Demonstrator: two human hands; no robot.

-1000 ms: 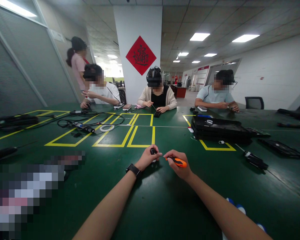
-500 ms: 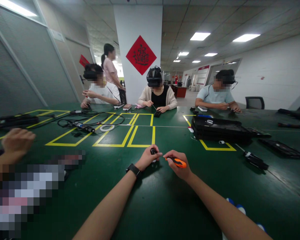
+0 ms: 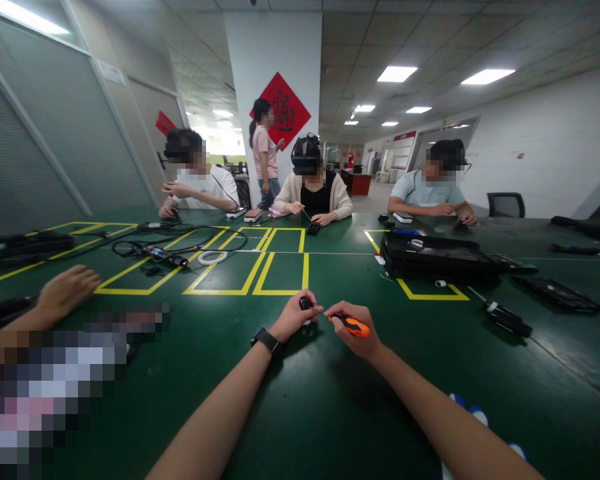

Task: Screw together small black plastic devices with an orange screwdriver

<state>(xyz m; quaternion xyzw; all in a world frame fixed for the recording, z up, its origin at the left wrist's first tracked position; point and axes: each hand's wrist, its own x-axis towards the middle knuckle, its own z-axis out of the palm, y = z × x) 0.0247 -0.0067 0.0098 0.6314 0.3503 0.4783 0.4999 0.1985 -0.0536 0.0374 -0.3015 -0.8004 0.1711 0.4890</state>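
My left hand, with a dark watch on its wrist, is closed around a small black object; its kind is hard to make out. A bit of something white shows beneath those fingers. In my right hand is a screwdriver with an orange and black handle. Its thin shaft points left toward the black object, and the tip is hidden at my left fingertips. Both hands are low over the green table.
A co-worker's hand reaches in at the left. Black cables and a white coil lie beyond it. To the right are a black tray and a black tool. Several people sit opposite; blue-white items lie near my right forearm.
My hands keep almost the same pose, screwdriver held at the black object. The co-worker's hand at left has moved right and lowered. In the background, a standing person has walked to the right.
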